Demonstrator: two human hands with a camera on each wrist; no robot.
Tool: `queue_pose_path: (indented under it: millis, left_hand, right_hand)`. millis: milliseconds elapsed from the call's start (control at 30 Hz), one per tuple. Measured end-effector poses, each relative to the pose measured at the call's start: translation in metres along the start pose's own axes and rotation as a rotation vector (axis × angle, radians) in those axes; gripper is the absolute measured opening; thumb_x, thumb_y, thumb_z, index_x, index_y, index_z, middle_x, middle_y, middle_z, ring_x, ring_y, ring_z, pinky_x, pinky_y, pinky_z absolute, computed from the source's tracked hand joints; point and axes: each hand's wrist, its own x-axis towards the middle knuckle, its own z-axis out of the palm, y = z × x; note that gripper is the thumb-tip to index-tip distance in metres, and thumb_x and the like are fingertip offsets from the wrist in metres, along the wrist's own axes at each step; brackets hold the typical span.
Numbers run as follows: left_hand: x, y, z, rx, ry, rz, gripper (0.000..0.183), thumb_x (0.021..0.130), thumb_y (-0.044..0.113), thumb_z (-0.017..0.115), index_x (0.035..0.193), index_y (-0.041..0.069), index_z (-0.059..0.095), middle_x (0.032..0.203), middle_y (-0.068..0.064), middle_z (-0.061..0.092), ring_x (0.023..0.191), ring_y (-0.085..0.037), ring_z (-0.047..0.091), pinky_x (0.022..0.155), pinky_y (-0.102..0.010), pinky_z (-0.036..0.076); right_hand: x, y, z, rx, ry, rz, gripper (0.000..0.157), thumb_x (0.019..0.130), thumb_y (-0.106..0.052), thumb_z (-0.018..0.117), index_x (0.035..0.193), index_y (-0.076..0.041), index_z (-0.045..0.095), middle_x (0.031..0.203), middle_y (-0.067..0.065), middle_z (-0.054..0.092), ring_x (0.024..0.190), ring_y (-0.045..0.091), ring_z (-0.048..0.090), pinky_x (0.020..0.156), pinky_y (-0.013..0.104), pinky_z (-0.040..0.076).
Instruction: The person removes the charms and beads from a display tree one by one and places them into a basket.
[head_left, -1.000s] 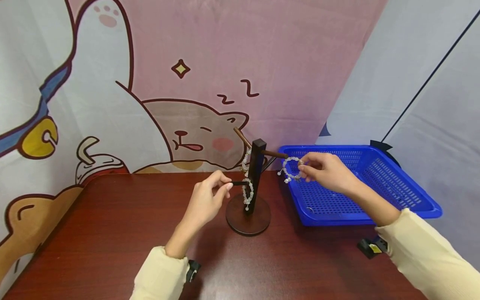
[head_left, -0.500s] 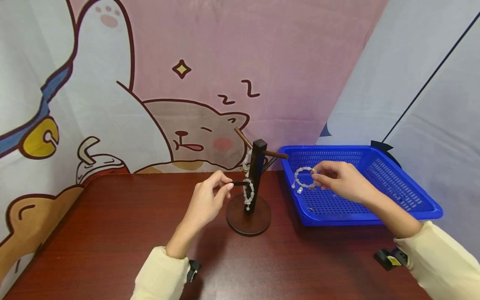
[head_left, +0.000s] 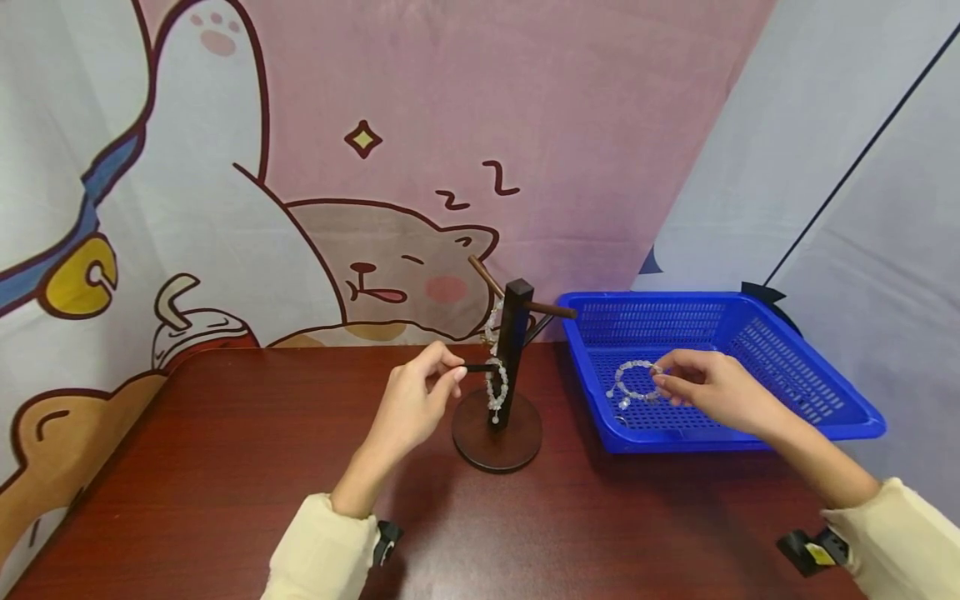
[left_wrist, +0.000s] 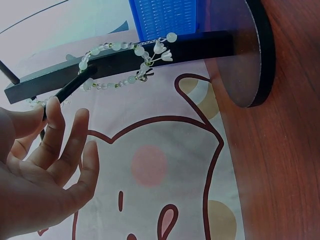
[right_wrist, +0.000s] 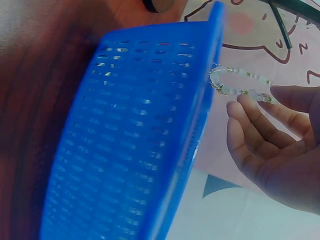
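Note:
A dark wooden stand [head_left: 516, 350] with a round base and several side pegs stands mid-table. My left hand [head_left: 416, 396] pinches the tip of its front peg [left_wrist: 75, 86] between thumb and forefinger. On that peg hangs a pale beaded bracelet [left_wrist: 119, 46] with small flower charms; a second bracelet [head_left: 492, 323] hangs from a peg behind. My right hand [head_left: 708, 385] pinches another pale beaded bracelet [head_left: 636, 381] by its right side, over the blue plastic basket [head_left: 622, 442]. In the right wrist view this bracelet [right_wrist: 245, 92] dangles from thumb and fingertips beside the basket's rim.
The right peg [head_left: 551, 310] of the stand reaches toward the basket's left rim. A small ring-like item [head_left: 620, 420] lies in the basket's near left corner. Behind the reddish-brown table [head_left: 247, 467] hangs a cloth [head_left: 585, 150] printed with cartoon animals.
My right hand has moved right and down with the bracelet, away from the stand's right peg to over the basket. The left hand has stayed on the front peg.

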Motion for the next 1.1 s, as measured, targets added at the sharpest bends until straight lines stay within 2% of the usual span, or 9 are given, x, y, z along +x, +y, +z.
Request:
queue_pose_path:
  millis: [267,533,767,1100]
  left_hand:
    - [0.0,0.0,0.0,0.002,-0.001,-0.004,0.007,0.088,0.009,0.059,0.087,0.002,0.058,0.062,0.002,0.058,0.053,-0.007,0.054,0.054,-0.026,0.039]
    - [0.0,0.001,0.0,-0.002,-0.004,-0.01,0.005,0.089,0.008,0.058,0.087,0.003,0.058,0.062,0.002,0.058,0.053,-0.007,0.053,0.053,-0.026,0.038]
    - [0.0,0.001,0.001,-0.006,-0.004,-0.016,0.004,0.089,0.007,0.058,0.087,0.003,0.058,0.062,0.002,0.057,0.054,-0.007,0.054,0.054,-0.025,0.039]
    - [0.0,0.001,0.0,-0.005,-0.004,-0.017,0.005,0.089,0.007,0.058,0.087,0.003,0.058,0.062,0.002,0.058,0.054,-0.007,0.054,0.054,-0.026,0.039]
  right_hand:
    - [-0.005,0.009,0.008,0.003,0.003,0.001,0.012,0.091,-0.015,0.056,0.094,-0.005,0.063,0.068,-0.002,0.058,0.062,0.012,0.055,0.052,0.025,0.042]
    - [-0.007,0.013,0.012,-0.003,-0.011,0.027,0.017,0.091,-0.018,0.056,0.098,-0.004,0.063,0.068,0.0,0.059,0.062,0.013,0.055,0.05,0.026,0.04]
    - [-0.006,0.014,0.009,0.032,-0.027,0.018,0.013,0.09,-0.008,0.056,0.101,-0.003,0.062,0.075,0.0,0.061,0.065,0.014,0.057,0.052,0.026,0.044]
    - [0.001,0.005,0.002,0.03,-0.022,-0.019,0.013,0.09,-0.005,0.055,0.101,-0.003,0.062,0.076,-0.002,0.063,0.066,0.014,0.059,0.054,0.026,0.046]
